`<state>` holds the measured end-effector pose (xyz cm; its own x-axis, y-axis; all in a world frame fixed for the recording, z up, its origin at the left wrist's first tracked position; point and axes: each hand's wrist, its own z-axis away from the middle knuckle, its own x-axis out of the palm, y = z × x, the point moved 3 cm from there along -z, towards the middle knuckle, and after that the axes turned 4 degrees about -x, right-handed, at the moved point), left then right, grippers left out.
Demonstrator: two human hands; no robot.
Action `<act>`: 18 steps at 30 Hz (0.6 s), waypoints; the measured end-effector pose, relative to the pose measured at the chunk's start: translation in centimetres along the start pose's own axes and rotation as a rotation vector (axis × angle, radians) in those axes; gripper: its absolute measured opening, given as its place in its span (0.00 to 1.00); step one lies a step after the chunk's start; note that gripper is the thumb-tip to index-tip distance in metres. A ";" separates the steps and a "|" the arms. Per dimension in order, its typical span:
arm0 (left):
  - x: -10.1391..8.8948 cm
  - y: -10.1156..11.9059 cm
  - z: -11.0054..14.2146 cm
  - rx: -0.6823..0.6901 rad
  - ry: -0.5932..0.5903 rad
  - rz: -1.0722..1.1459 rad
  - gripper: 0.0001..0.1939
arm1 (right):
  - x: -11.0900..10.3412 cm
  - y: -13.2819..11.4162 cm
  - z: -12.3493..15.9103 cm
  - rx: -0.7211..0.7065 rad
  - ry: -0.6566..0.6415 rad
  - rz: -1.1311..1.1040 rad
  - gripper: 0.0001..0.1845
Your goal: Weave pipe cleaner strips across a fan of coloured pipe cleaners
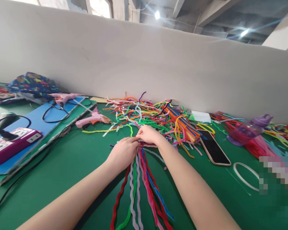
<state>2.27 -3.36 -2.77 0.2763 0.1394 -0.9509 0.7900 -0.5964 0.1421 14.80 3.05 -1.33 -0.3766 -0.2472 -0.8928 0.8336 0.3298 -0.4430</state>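
Both my hands meet at the middle of the green table over a fan of pipe cleaners (147,182). My left hand (124,152) is closed around their upper ends, its fingers curled. My right hand (147,134) pinches at the same spot, fingertips touching the left hand; what lies between them is hidden. Red, green, lilac, pink and blue stems spread from under the hands toward me. Just beyond the hands lies a tangled heap of colourful pipe cleaners (144,111). A pink glue gun (92,118) rests to the left of the heap.
At left, a purple power strip (16,143) and another pink glue gun (63,97) lie on a blue board (45,123); a black cable (36,164) trails past. At right are a phone (214,148), a purple bottle (249,129) and a white ring (246,175). A pale partition (144,60) stands behind.
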 end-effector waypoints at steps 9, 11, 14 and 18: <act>-0.2 -0.1 -0.1 0.009 0.006 0.005 0.18 | 0.0 0.5 -0.2 -0.028 -0.014 -0.013 0.10; -0.2 -0.2 -0.3 0.016 0.003 0.018 0.18 | 0.1 0.4 -0.3 -0.021 0.005 -0.011 0.09; -0.1 -0.3 -0.4 0.021 0.003 0.030 0.18 | 0.3 0.3 -0.3 -0.019 0.032 -0.003 0.09; -0.2 -0.2 -0.4 0.031 0.002 0.034 0.18 | 0.5 -0.1 -0.2 -0.019 0.056 0.025 0.08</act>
<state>2.23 -2.94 -2.54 0.3041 0.1201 -0.9450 0.7628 -0.6249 0.1661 14.46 3.07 -1.71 -0.3781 -0.1871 -0.9066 0.8356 0.3525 -0.4213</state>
